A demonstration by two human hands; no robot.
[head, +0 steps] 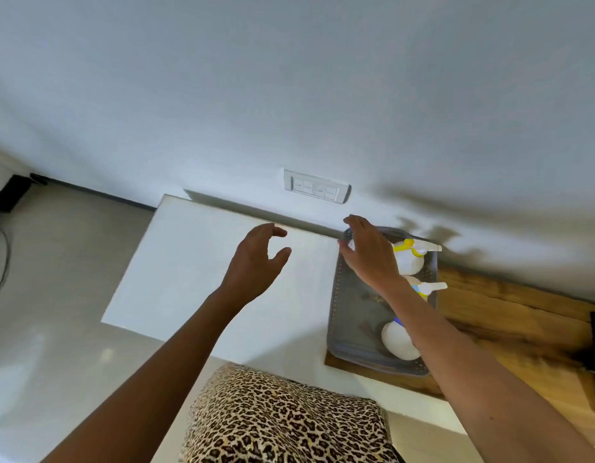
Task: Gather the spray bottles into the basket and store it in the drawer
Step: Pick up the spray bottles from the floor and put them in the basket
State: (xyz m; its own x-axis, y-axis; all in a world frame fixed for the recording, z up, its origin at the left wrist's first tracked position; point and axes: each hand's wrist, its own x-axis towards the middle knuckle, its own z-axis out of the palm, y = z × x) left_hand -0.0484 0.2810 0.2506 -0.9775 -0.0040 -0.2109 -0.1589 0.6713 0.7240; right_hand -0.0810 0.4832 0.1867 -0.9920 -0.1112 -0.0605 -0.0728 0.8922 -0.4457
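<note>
A grey perforated basket [351, 315] is seen resting on a wooden surface [509, 315], against the right edge of a white cabinet top [202, 262] and close to the wall. Three white spray bottles are held inside the basket: one with a yellow collar [410, 259] at the end nearest the wall, a second [426, 288] just behind it toward the middle, partly hidden by the forearm, and a third, rounded one [398, 340] at the near end. The right hand [369, 255] is held over the basket's far left corner, fingers spread and nothing gripped. The left hand [256, 259] is raised left of the basket, over the white top, open with fingers curled and empty. A wall socket plate [316, 186] is seen above and left of the basket. Leopard-print fabric [282, 419] is seen below the basket, at the frame's lower edge
</note>
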